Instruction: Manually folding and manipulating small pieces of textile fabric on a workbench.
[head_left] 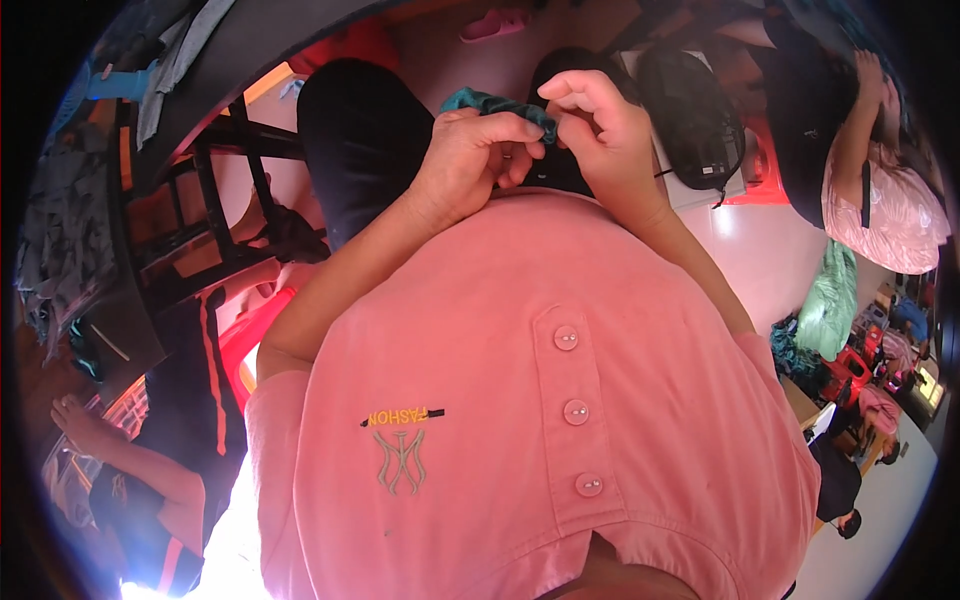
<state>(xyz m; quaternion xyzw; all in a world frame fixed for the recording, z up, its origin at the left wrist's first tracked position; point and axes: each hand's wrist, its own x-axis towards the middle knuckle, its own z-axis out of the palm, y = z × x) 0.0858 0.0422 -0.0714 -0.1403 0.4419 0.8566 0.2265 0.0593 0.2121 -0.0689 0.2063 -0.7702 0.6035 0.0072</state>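
Both my hands meet above my lap, just past the front of my pink buttoned shirt point(520, 400). My left hand point(470, 160) is closed around a small teal gathered fabric band point(495, 104), whose loop sticks out to the upper left of the fist. My right hand point(600, 115) pinches the band's right end between thumb and fingers. The two hands touch at the fingertips. My dark trousers point(365, 140) lie under them.
A dark sewing table point(150, 200) with piled grey fabric stands at the left. A person in black and orange sits at the lower left point(170, 440). Another person in black holds pink cloth at the upper right point(880, 190). A black bag point(695, 115) lies beside my right hand.
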